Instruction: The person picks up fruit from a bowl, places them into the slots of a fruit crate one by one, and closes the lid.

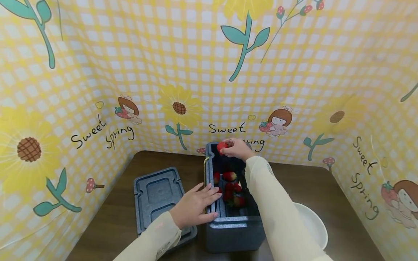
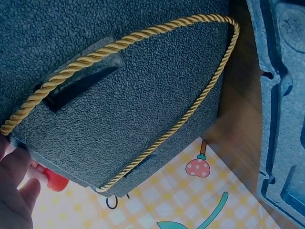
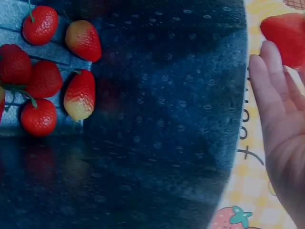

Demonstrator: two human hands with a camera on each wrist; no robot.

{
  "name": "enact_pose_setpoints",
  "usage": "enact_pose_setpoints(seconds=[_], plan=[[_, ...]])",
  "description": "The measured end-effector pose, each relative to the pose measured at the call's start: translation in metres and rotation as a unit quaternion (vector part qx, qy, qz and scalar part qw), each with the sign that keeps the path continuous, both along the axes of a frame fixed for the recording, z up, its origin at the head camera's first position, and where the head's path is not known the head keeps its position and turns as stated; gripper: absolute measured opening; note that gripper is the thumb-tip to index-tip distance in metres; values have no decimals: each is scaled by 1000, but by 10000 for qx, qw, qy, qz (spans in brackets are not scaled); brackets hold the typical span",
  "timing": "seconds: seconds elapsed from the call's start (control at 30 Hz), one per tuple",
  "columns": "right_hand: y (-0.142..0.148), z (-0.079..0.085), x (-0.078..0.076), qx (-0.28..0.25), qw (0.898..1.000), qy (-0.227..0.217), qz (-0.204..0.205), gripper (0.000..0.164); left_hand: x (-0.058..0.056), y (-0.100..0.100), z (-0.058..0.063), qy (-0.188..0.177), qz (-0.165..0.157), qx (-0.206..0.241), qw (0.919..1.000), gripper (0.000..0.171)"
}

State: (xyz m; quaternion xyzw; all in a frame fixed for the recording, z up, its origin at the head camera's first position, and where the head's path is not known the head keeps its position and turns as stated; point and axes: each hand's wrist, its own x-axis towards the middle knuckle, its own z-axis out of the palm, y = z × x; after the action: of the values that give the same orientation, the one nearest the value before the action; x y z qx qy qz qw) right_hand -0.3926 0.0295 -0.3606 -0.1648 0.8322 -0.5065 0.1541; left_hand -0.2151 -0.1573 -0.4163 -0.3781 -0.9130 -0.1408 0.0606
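A dark grey foam box (image 1: 233,235) stands upright and uncovered, with several red strawberries (image 3: 43,78) lying on its floor. My right hand (image 1: 238,148) pinches a strawberry (image 3: 286,40) between thumb and fingers, up at the far end of the box near the rim. Fingers spread, my left hand (image 1: 196,204) rests on the box's left rim. Close below that hand, a gold twisted cord (image 2: 176,126) runs along the outer side wall in the left wrist view.
The grey foam lid (image 1: 163,192) lies flat on the brown table (image 1: 143,159) to the left of the box. A white plate or bowl (image 1: 315,221) sits at the right, partly hidden by my right sleeve. Checked yellow cloth (image 1: 196,54) hangs around the table.
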Motion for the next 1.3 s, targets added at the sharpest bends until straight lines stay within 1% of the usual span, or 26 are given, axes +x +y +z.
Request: enact_pose_setpoints(seconds=[0.13, 0.2, 0.33, 0.43, 0.53, 0.6, 0.7, 0.8, 0.9, 0.97, 1.07, 1.13, 1.2, 1.3], plan=[[3, -9, -1, 55, 9994, -343, -36, 49, 0, 2, 2, -163, 34, -26, 9999, 55], [4, -12, 0, 116, 9990, -424, 25, 49, 0, 2, 2, -200, 27, -8, 9998, 55], [2, -19, 4, 175, 9982, -509, 259, 47, -1, 1, 3, -51, -16, -39, 10000, 55], [0, -28, 8, 268, 9975, -461, 462, 46, 0, 1, 2, 56, -42, -32, 10000, 56], [1, -39, 10, 687, 9956, -297, 568, 46, 1, 1, 1, -24, -75, -11, 10000, 57], [2, -46, 11, 1082, 9926, -178, 519, 45, 2, 2, 1, -66, -92, 9, 9999, 57], [1, -53, 10, 1491, 9880, -64, 395, 43, 1, 3, 1, -77, -46, 1, 10000, 56], [-4, -57, 10, 1800, 9828, 46, 412, 42, 1, 2, 1, 27, 26, -52, 10000, 55], [-9, -59, 12, 2157, 9757, 113, 366, 39, 2, 1, 2, 0, 43, -68, 10000, 55], [-11, -60, 11, 2276, 9730, 158, 349, 40, 2, 1, 2, -26, 31, -71, 10000, 55], [-12, -58, 9, 2300, 9722, 301, 319, 42, 3, 0, 4, -95, 46, -58, 9999, 55], [-11, -54, 8, 2113, 9761, 307, 391, 44, 3, 0, 4, -43, 45, -72, 10000, 55], [-11, -48, 9, 1808, 9824, 156, 446, 44, 2, 1, 4, -9, 61, -75, 10000, 56], [-11, -40, 11, 1289, 9898, -196, 569, 46, 1, 1, 4, 82, 48, -101, 9999, 56]])
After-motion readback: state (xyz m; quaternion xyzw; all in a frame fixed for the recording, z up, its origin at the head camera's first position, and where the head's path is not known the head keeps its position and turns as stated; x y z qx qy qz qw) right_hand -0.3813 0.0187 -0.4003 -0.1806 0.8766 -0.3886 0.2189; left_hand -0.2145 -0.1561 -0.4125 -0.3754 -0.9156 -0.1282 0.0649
